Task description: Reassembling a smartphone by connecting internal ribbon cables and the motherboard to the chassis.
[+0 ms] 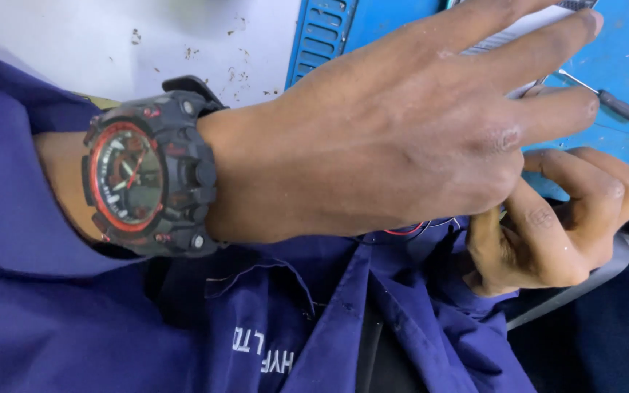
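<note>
My left hand reaches across the view from the left, back up, with its fingers stretched apart. The fingertips lie over a flat white and grey piece on a blue mat. A bulky black and red wristwatch sits on that wrist, beside a blue sleeve. My right hand is under it at the right, fingers curled in and pressed against the underside of my left hand. Whatever it holds is hidden. A thin red wire shows just beneath my left hand.
A small screwdriver with a dark handle lies on the blue mat at the right. A blue slotted plastic part stands at the mat's left edge. A white, speckled tabletop is at the upper left. My blue work jacket fills the bottom.
</note>
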